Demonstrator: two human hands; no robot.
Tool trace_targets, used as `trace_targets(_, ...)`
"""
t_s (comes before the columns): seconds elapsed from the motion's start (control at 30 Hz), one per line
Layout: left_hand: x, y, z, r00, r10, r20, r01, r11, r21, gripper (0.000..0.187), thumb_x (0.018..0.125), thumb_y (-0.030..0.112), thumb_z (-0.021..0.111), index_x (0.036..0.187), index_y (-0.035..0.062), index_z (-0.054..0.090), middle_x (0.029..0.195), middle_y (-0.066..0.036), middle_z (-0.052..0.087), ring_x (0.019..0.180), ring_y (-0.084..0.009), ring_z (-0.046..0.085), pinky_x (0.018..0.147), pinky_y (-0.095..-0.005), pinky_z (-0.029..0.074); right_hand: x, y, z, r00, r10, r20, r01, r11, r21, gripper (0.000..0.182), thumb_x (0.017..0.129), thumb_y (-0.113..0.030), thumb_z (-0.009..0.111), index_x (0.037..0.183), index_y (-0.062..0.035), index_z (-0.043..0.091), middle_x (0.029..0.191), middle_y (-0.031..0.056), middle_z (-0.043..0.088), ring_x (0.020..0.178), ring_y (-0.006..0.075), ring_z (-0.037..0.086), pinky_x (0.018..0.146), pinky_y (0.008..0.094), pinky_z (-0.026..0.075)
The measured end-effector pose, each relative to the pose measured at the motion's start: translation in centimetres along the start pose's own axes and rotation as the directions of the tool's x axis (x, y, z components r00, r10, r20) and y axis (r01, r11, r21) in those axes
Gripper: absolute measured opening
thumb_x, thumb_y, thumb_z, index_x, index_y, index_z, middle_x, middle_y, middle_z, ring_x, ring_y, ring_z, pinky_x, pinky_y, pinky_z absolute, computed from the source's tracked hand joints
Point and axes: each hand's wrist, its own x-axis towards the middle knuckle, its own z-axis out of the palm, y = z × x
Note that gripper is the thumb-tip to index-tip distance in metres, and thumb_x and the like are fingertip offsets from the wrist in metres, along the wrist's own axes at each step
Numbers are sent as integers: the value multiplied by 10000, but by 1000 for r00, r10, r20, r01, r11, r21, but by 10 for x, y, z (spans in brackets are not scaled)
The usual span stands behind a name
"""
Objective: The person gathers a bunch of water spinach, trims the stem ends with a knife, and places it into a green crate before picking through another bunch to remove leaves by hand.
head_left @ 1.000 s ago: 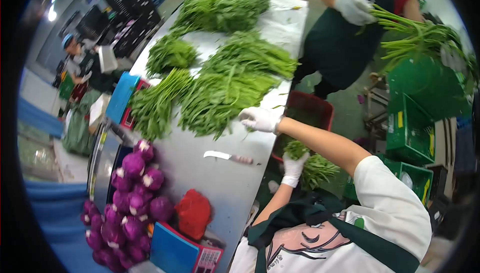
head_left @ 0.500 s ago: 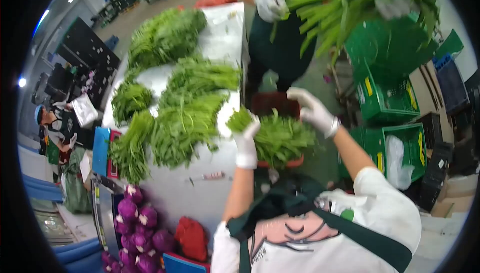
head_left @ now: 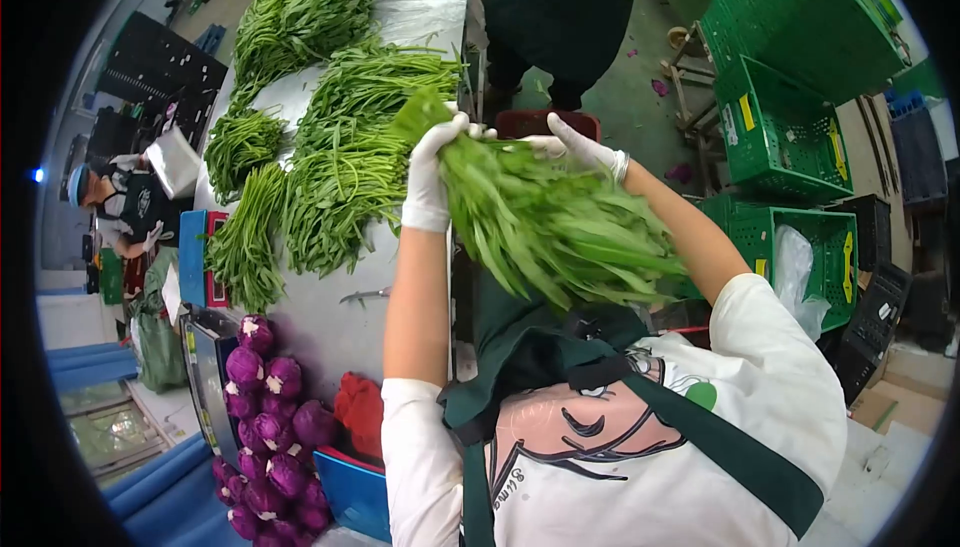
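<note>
My left hand [head_left: 432, 169], in a white glove, is closed round the stem end of a bunch of leafy greens [head_left: 560, 222] that looks like water spinach. The bunch is lifted in front of my apron, its long narrow leaves fanning to the lower right, slightly blurred. On the far side of it is my gloved right hand [head_left: 588, 150], thumb raised and fingers stretched against the top of the bunch. More greens [head_left: 345, 172] lie in piles on the metal table [head_left: 335, 347] to the left. A knife [head_left: 365, 295] lies on the tabletop near my left forearm.
Purple cabbages [head_left: 270, 432] are stacked at the table's near end beside a red bag [head_left: 360, 415]. Green crates [head_left: 785, 137] stand on the right. Behind my hands is a dark red crate [head_left: 545, 125]. Across from me stands a person in a dark apron [head_left: 560, 17]; another works far left.
The greens have risen from the red crate in my left hand, and leaves now spread toward me. My right hand has come in against them. The person opposite has mostly left the view.
</note>
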Motion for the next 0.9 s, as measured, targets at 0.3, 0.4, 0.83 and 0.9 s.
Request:
trace_targets(0.3, -2, -67, -62, 946, 300, -122, -211, 856, 472, 150, 764, 30, 652, 895, 51, 584, 837, -49, 616, 777, -152, 593, 733, -303, 501, -64, 73, -116, 499, -276, -821, 171, 961, -219, 412, 943, -391, 499, 1053, -9, 606, 954, 51, 651, 834, 114, 597, 753, 255, 459)
trace_targets(0.4, -3, -96, -63, 939, 333, 88, -257, 506, 823, 254, 723, -20, 693, 946, 20, 579, 881, -40, 622, 790, -121, 585, 739, -280, 487, -94, 91, -114, 364, -394, -844, 102, 918, -384, 381, 943, -373, 504, 1041, -20, 611, 938, 41, 649, 830, 100, 586, 751, 240, 442)
trace_targets(0.83, 14, -33, -12, 941, 333, 65, -278, 648, 709, 243, 730, -52, 691, 947, 11, 602, 883, -32, 634, 759, -103, 586, 702, -252, 478, -35, -2, 68, 671, -724, -158, 85, 287, -954, 1014, 628, -477, 786, 1385, 0, 308, 1419, 231, 329, 1363, 348, 245, 1127, 414, 171)
trace_targets(0.9, 0, -34, 6, 933, 344, 104, -321, 665, 674, 232, 728, -45, 697, 934, 16, 610, 884, -29, 638, 758, -98, 586, 697, -249, 476, -17, 3, 83, 706, -705, -73, -12, 92, -996, 1121, 571, -544, 789, 1399, 1, 265, 1418, 246, 317, 1361, 377, 231, 1135, 439, 144)
